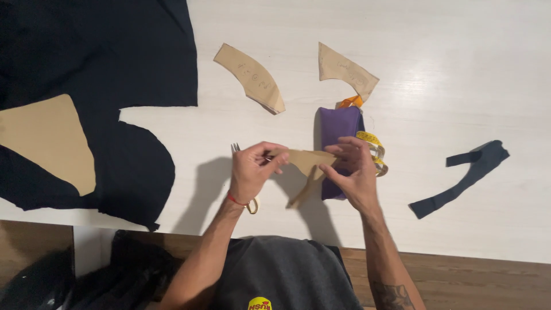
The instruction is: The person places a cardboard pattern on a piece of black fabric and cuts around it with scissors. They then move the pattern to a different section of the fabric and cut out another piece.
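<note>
Paper pattern piece [307, 159]: tan, curved, held up over table [459, 86] near front edge, just in front of purple pouch. Left hand [252, 169] pinches its left end, thumb and fingers closed on paper; right hand [353, 172] pinches right end the same way. Piece spans between both hands, tail drooping below.

Step in hand, as judged: piece being held and looked over or turned, not laid on cloth. Any next placing would call for lowering it flat w/o creasing.

Scissors [244, 175]: mostly hidden under left hand, tips showing by wrist side; handle loop below wrist.

Purple pouch [338, 135]: lies behind right hand, yellow tape measure [376, 150] touching its right side, orange bit at top.

Two more paper pieces [252, 77] [344, 72]: flat, farther back, apart.

Black cloth [115, 57]: far left, large, w/ big tan pattern sheet [46, 140] on it; cut edge curves near left forearm.

Dark cloth strip [462, 178]: right, well apart.

Open room: bare table right and rear; front edge close to body.
</note>
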